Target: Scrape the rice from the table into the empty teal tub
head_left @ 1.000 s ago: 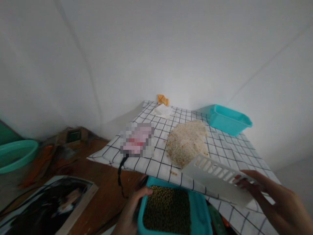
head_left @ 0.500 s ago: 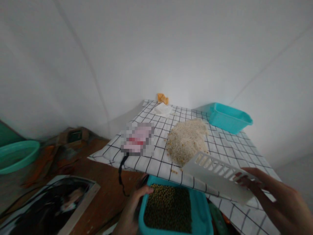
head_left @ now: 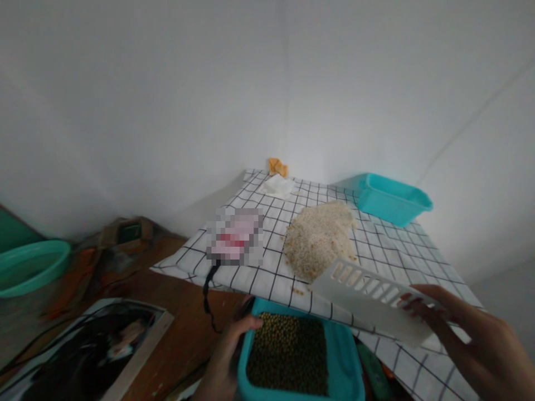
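- The rim of a blue tub (head_left: 346, 356) is gripped by the left hand (head_left: 233, 342), thumb hooked over, other fingers mostly hidden.
- A white basket (head_left: 368, 309) is held at its slotted side by the right hand's (head_left: 480, 329) curled fingers, beside the grain heap (head_left: 320, 239).
- Beans (head_left: 288, 351) are already contained in the tub.
- Grain is left loose on the checked cloth (head_left: 273, 273), apparently ungathered.

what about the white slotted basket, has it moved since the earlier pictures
No: the white slotted basket shows no clear shift either way against the pale pile on the checked cloth.
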{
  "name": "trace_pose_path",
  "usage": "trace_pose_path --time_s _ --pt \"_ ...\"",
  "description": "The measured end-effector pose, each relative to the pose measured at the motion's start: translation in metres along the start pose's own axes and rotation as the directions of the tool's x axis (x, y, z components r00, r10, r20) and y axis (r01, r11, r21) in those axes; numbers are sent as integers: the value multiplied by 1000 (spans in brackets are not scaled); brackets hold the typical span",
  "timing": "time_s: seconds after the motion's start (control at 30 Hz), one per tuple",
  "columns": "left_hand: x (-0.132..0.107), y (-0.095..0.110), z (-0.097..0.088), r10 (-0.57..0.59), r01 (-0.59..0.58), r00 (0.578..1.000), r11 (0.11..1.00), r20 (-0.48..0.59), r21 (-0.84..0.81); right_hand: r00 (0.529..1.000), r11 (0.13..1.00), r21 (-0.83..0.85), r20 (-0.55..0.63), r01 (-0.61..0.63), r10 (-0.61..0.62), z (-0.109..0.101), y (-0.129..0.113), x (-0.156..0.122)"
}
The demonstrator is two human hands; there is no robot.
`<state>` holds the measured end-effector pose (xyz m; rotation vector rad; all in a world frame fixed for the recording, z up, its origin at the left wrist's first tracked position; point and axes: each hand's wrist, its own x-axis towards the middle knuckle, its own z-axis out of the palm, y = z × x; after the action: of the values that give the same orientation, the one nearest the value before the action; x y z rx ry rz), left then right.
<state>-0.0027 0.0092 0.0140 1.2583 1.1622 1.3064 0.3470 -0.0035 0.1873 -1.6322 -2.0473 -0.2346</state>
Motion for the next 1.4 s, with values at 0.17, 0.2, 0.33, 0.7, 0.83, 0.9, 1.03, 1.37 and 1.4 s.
trace_pose_path --time_s 0.17,0.2,0.33,0.7,0.83,0.9,1.03,1.37,1.4 --pt "-5 9 2 -49 49 999 998 -10 -38 999 999 24 24 32 -32 1 6 -3" --pt "-5 9 1 -57 57 998 998 -10 -31 1000 1000 11 8 -3 3 3 5 -4" --pt "-2 3 -4 -49 49 998 999 26 7 997 998 -25 -60 -59 57 7 -1 -4" --pt "3 -3 -1 -38 38 999 999 -5 4 993 994 11 -41 111 -111 -2 0 0" --pt "-4 6 1 -29 28 999 999 -31 -35 996 999 45 -83 23 -19 3 -16 0" --pt "-5 8 2 -29 28 999 999 -29 -41 995 999 50 -94 -16 21 7 -23 0" --pt "-4 8 1 -22 22 1000 999 -18 -26 996 996 65 -65 -54 59 13 -28 0" --pt "6 15 -8 48 -56 995 994 -86 -91 998 990 131 -36 -45 50 18 -27 5" --pt "6 19 -8 63 -70 992 995 -106 -66 998 990 133 -33 -43 48 18 -28 6"
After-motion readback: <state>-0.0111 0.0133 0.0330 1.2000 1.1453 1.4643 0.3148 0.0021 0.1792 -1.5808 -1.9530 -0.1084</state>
